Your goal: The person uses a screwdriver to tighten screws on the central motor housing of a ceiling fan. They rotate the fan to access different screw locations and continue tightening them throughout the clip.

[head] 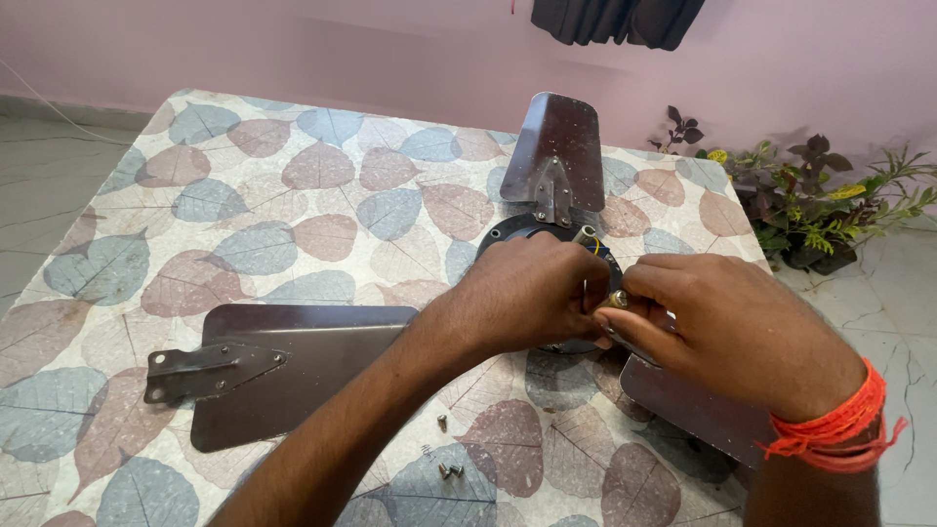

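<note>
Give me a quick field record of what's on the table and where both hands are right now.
surface: table with leaf-pattern cover
left hand: resting on the fan motor, covering most of it
right hand: pinching a small metal part at the motor's edge
attached blade: bolted on the motor's far side
loose blade: flat on the table, near left
third blade: under the right wrist
screws: loose, near edge
plants: on the floor, far right

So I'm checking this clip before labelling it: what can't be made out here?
- Head view: most of the fan motor hub is hidden under the left hand and right hand.
- The small metal part at the fingertips is too small to identify.
- The near-right blade is covered by the right wrist.
- The loose screws are too small to count surely.
</note>
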